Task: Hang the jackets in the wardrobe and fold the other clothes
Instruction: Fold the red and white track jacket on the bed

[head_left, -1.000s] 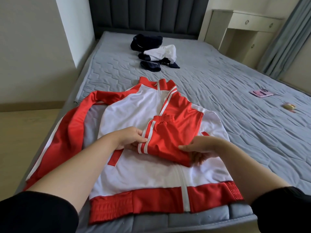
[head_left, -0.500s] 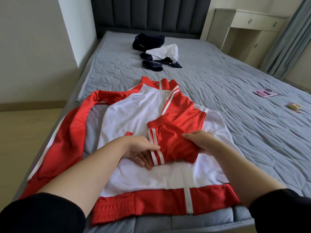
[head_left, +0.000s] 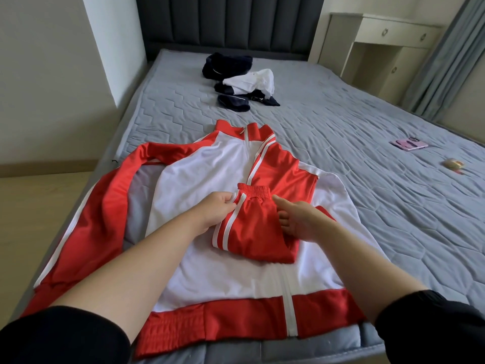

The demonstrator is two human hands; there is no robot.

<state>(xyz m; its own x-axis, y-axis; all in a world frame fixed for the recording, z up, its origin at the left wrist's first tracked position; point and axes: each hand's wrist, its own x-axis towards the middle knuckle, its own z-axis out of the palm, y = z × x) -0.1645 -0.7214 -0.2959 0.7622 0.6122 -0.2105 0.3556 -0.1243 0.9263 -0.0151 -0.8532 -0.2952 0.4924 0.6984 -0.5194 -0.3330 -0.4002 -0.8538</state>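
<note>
A red and white track jacket (head_left: 210, 177) lies spread face up on the grey bed (head_left: 367, 206), zip closed, its right sleeve folded across the chest. On top of it sits a folded pair of red trousers (head_left: 252, 229) with white side stripes, waistband pointing to the headboard. My left hand (head_left: 217, 210) pinches the striped left edge near the waistband. My right hand (head_left: 299, 219) lies at the bundle's right edge, fingers slightly curled against the cloth, thumb by the waistband.
A heap of navy and white clothes (head_left: 241, 82) lies further up the bed near the dark headboard (head_left: 228, 22). A pink phone (head_left: 409, 145) and a small yellowish object (head_left: 453, 164) lie at the right. A white desk (head_left: 380, 48) and grey curtain (head_left: 446, 56) stand beyond.
The trousers bundle has been folded narrower and turned so it lies lengthwise. Both hands moved up toward the waistband end; the left hand shifted from under the edge to pinching the stripe.
</note>
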